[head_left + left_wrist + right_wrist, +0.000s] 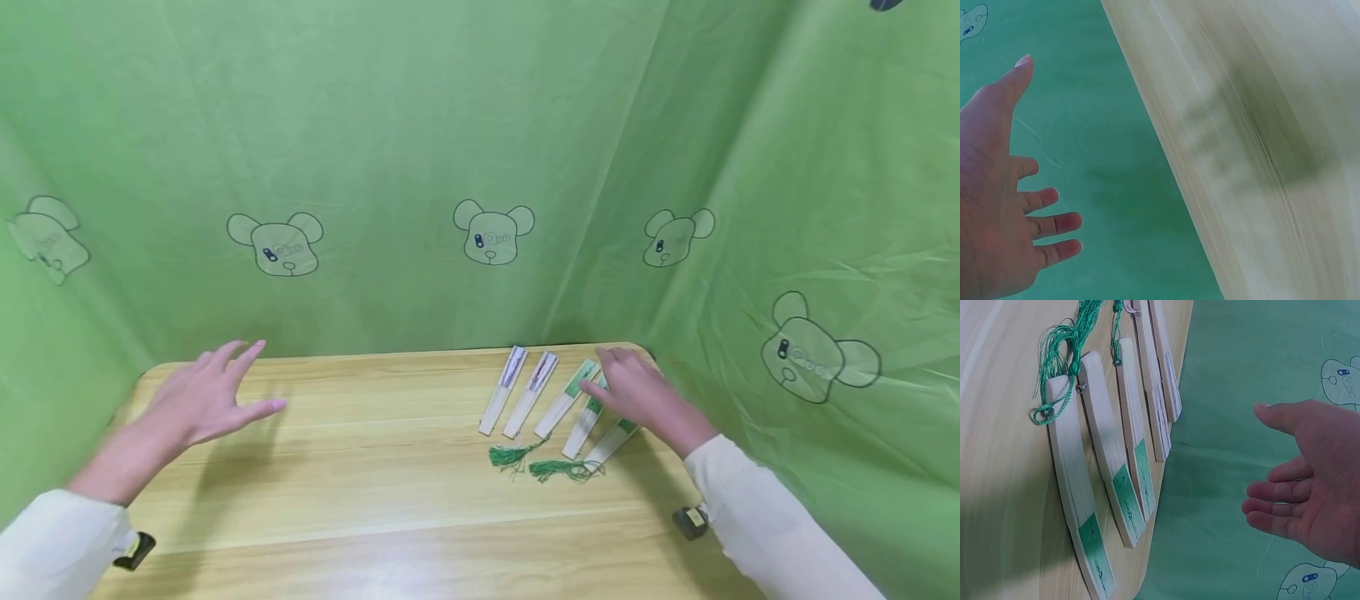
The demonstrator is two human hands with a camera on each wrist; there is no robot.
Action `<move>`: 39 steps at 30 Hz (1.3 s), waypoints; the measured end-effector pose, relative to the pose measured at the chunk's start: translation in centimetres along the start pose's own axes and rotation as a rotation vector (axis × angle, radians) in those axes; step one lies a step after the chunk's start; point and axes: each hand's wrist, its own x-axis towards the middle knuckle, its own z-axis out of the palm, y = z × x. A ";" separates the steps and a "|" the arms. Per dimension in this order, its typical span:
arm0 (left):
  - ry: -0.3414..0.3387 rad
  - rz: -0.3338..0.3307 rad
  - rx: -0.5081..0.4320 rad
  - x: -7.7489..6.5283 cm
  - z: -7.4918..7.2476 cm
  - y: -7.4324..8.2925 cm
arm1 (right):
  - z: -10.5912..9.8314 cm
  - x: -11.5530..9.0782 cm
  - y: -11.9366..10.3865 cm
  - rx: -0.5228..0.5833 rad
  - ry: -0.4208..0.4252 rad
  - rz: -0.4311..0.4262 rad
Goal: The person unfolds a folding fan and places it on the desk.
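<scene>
Several folded hand fans lie side by side on the wooden table. Two carry purple-patterned panels, the outer purple fan (500,396) farthest left. Three have green panels, such as the green fan (564,402) in the middle and the nearest green fan (1075,469) in the right wrist view. Green tassels (510,455) trail from their lower ends. My right hand (633,387) hovers above the green fans, fingers extended and holding nothing, hiding part of them in the head view. Over the table's left side, my left hand (198,400) hangs in the air, fingers spread, nothing in it.
The wooden table (360,500) has rounded far corners. Green curtains (390,167) with bear-head prints surround it at the back and both sides. Small dark devices sit at the cuffs, one (135,551) under the left sleeve and another (690,522) under the right.
</scene>
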 end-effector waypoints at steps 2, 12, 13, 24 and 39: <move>0.002 0.001 -0.001 0.2 0.1 0.2 | 0.1 0.2 -0.1 0.007 0.002 -0.002; 0.004 0.005 -0.028 1.4 0.3 1.8 | 0.7 1.5 -0.3 0.062 -0.037 0.043; 0.000 0.004 -0.029 1.5 0.3 2.0 | 0.7 1.6 -0.3 0.065 -0.040 0.050; -0.021 0.016 -0.035 3.0 0.7 3.6 | 1.4 2.8 -0.6 0.100 -0.035 0.072; -0.073 0.039 -0.075 5.1 1.9 6.0 | 1.7 4.4 -1.3 0.194 -0.057 0.116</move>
